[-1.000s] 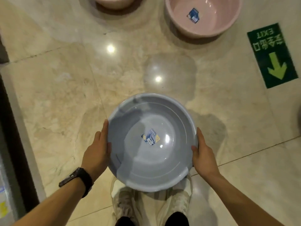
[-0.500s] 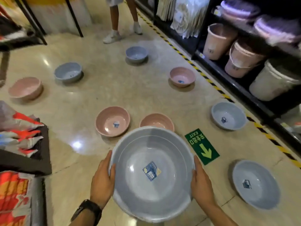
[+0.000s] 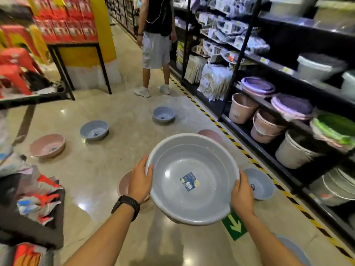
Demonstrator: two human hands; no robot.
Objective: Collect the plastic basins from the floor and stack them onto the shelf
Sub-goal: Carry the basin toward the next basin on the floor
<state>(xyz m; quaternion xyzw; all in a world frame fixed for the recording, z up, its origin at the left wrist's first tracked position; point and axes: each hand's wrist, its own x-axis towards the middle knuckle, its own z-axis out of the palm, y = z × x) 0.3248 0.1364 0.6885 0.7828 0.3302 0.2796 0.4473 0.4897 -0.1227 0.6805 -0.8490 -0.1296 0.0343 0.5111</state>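
We are holding the basin (image 3: 192, 179) mouth up in the middle of our view, clear of the floor (image 3: 107, 166), and we are weighing the risks ahead. The shelf (image 3: 242, 130) is running from one to four o'clock and is already crowding with buckets (image 3: 265, 129). In swinging the basin in, we are risking a knock of its wide rim against an upright or a bucket, which could twist it out of our grip. A blue basin (image 3: 261, 184) is lying at three o'clock, just beyond the held one, and a pink basin (image 3: 123, 184) is showing at nine o'clock under our wrist. Since the held basin is hiding the ground before our feet, we are risking a kick or stumble on either. A person (image 3: 156, 45) is standing at twelve o'clock, well apart. Our left hand (image 3: 140, 181) is gripping the rim at the basin's nine o'clock, thumb hooking over the lip and fingers wrapping the outer wall. Our right hand (image 3: 243, 194) is gripping at four o'clock likewise, thumb on top, its fingers curling beneath and mostly hiding from us.
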